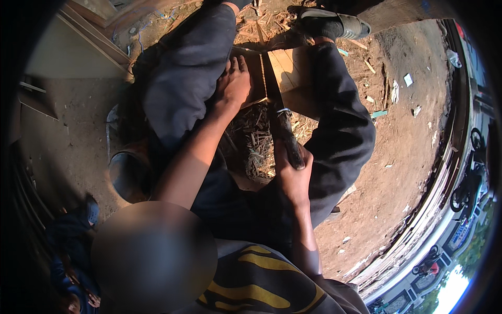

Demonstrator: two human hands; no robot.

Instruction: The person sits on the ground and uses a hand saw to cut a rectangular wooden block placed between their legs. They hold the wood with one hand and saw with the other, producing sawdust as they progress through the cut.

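A wooden board (pixel 286 70) lies across the space between my bent, dark-trousered legs, part in sunlight and part in shadow. My left hand (pixel 234 83) rests flat on its shaded left part, fingers spread. My right hand (pixel 294 170) is closed around the dark handle of a hand saw (pixel 288 136), whose blade points away from me across the board, along a pale cut line with sawdust.
Wood shavings (pixel 256 146) litter the dirt below the board. A round container (pixel 125 175) is at left, with panels (pixel 89 44) behind it. A co-worker (pixel 70 251) is at lower left. Motorbikes (pixel 465 183) stand along the far right.
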